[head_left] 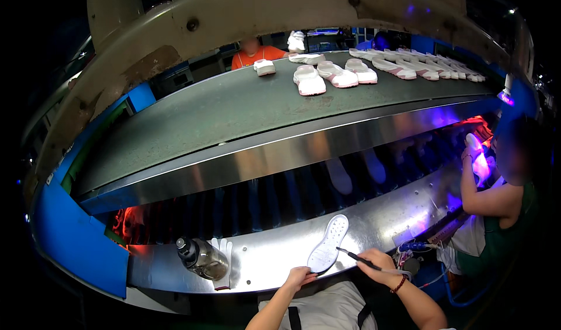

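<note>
My left hand [299, 277] grips the near end of a white shoe sole [329, 242], which lies tread side up on the steel ledge [274, 255]. My right hand [378, 266] holds a thin dark brush [357, 259] whose tip touches the sole's right edge. A red bead bracelet sits on my right wrist.
A dark bottle [201, 258] lies on a white cloth at the left of the ledge. Above, a grey conveyor belt [234, 108] carries several white and pink shoes [333, 74]. A co-worker [497, 195] at right holds a sole under violet light. Another person in orange [255, 54] stands beyond the belt.
</note>
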`<state>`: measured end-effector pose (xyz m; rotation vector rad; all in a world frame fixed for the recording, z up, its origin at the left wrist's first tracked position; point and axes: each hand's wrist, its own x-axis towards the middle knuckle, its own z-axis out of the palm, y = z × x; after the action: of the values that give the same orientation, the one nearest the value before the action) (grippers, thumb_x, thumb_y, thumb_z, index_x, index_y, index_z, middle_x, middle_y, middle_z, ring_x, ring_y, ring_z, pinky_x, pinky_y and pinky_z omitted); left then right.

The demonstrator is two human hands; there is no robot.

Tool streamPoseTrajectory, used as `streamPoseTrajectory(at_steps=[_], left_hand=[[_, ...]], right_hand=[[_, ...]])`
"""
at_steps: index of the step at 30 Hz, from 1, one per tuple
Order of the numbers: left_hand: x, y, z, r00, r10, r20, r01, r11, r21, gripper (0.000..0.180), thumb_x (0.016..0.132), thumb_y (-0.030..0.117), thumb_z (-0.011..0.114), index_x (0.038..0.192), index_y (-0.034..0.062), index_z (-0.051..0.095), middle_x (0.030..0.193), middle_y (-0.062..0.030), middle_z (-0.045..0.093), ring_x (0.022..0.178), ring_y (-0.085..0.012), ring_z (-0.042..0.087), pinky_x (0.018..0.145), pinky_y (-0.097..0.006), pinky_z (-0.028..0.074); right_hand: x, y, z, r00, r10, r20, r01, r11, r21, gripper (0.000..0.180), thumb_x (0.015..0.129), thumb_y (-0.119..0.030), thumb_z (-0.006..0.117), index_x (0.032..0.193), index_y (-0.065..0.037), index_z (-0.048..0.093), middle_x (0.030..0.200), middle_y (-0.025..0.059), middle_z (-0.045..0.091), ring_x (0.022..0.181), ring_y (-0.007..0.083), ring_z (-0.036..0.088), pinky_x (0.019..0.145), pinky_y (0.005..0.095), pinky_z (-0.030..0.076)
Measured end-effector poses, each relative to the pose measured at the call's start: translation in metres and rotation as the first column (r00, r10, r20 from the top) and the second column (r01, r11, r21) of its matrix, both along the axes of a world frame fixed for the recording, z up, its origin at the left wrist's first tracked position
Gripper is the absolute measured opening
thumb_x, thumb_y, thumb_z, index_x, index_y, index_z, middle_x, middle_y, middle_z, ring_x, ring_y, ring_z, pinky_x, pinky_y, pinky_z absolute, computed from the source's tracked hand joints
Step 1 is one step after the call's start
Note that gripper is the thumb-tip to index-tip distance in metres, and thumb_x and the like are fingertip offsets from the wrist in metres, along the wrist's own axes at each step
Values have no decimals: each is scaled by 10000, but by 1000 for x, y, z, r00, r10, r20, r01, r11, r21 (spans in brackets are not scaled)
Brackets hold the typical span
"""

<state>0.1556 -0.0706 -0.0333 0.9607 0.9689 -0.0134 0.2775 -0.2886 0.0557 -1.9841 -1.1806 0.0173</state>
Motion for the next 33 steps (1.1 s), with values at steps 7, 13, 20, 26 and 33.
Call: streamPoseTrajectory(at_steps=[7, 13, 20, 26, 33], left_hand=[[-17, 5, -21, 998, -24, 66, 23, 1000, 14, 255, 795, 100, 488, 986, -69, 477, 931, -142, 544, 856, -243, 587, 678, -304, 517], [-18, 9, -23, 992, -11, 127, 15, 999, -31, 289, 809, 111, 480, 1002, -101, 446, 991, -159, 509, 916, -291, 559, 731, -341, 499], [-19, 13, -23, 993, -6, 115, 12, 999, -46, 285, 813, 116, 476, 1013, -84, 440, 1004, -159, 500, 921, -297, 557, 724, -347, 495], [-16, 17, -23, 996, 40, 79, -41, 999, 7, 281, 813, 116, 474, 1009, -82, 438, 1001, -159, 498, 919, -298, 557, 717, -346, 495], [7, 4, -17, 999, -9, 47, 8, 1000, 15, 276, 813, 117, 473, 1004, -79, 436, 998, -159, 496, 916, -300, 557, 709, -345, 495]], right_hand=[[10, 24, -76, 228, 215, -950, 505, 808, 304, 203, 788, -61, 560, 970, 27, 545, 871, 116, 578, 799, 208, 584, 721, 276, 477], [7, 32, -104, -1, 318, -948, 662, 711, 238, 178, 780, -1, 558, 950, 37, 521, 869, 122, 569, 797, 228, 587, 699, 268, 491], [10, 32, -131, 39, 221, -975, 611, 766, 198, 133, 784, -101, 579, 890, -22, 561, 784, 67, 583, 695, 152, 573, 557, 228, 450], [6, 47, -107, 246, 51, -968, 518, 837, 176, 238, 769, -199, 612, 930, -23, 601, 748, 36, 602, 625, 69, 523, 523, 184, 391], [6, 43, -95, 332, 1, -943, 469, 868, 166, 241, 773, -200, 612, 938, -25, 601, 758, 17, 586, 662, 69, 525, 565, 192, 409]])
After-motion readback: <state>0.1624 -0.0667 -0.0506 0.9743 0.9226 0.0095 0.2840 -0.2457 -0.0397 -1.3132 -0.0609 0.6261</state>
